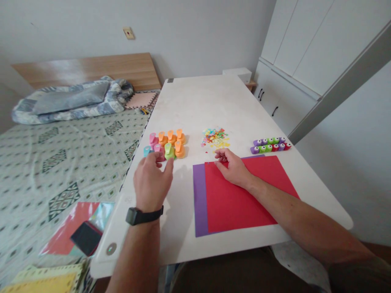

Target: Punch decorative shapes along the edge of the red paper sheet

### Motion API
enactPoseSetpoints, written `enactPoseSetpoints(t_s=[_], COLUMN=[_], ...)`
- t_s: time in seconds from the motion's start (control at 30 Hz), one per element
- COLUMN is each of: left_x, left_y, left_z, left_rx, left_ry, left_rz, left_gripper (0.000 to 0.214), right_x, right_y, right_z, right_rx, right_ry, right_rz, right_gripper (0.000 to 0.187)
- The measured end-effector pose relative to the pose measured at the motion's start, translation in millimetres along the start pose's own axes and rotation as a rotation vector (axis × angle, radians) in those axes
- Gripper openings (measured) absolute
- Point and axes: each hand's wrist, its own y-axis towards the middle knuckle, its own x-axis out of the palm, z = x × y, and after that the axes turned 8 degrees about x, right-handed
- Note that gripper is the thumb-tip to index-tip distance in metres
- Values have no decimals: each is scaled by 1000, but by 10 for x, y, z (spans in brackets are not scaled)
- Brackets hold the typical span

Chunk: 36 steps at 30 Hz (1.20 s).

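My left hand (152,179), with a dark watch on its wrist, is over the near edge of a cluster of craft paper punches (179,149) in orange, pink, green and teal. Its thumb stands apart from the bent fingers, and I see nothing held; the fingertips partly cover the nearest punches, so contact is unclear. Above the top left part of a red sheet (241,203) is my right hand (233,167), loosely curled with thumb and fingers apart. Under the red sheet lies a purple sheet (200,203). Just beyond the right hand is a pile of colourful paper confetti (215,136).
Two rows of small punches (270,145) stand on the right of the white table (201,101). To the left is a bed (76,154) with a phone (86,238) on packaged coloured paper (71,228). White cabinets (284,89) line the right wall.
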Motion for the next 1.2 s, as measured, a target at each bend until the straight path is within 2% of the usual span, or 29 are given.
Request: enactPoseSetpoints(t_s=[0.1, 0.2, 0.37, 0.63, 0.77, 1.0, 1.1, 1.2], left_x=[127, 274, 447, 704, 735, 713, 724, 727], left_y=[-5, 15, 26, -52, -69, -65, -75, -84], left_z=[315, 541, 630, 506, 488, 480, 467, 450], left_rx=[97, 107, 68, -70, 11, 112, 108, 98], left_ry=[-145, -222, -284, -568, -603, -483, -482, -490], left_rz=[-175, -383, -568, -585, -604, -573, -569, -574], left_gripper=[37, 36, 39, 46, 28, 37, 37, 37], right_x=[-1, -3, -1, -11, -25, -43, -177, -509], right_y=[1, 8, 18, 23, 24, 12, 68, 216], right_z=[-5, -8, 3, -5, -27, -98, -203, -301], right_rx=[-3, -7, -4, 2, 9, -5, -43, -71], right_ry=[-3, 9, 20, 39, 34, 31, 13, -78], right_rz=[8, 25, 61, 117, 127, 155, 182, 225], right_gripper=[31, 30, 31, 30, 30, 28, 28, 30])
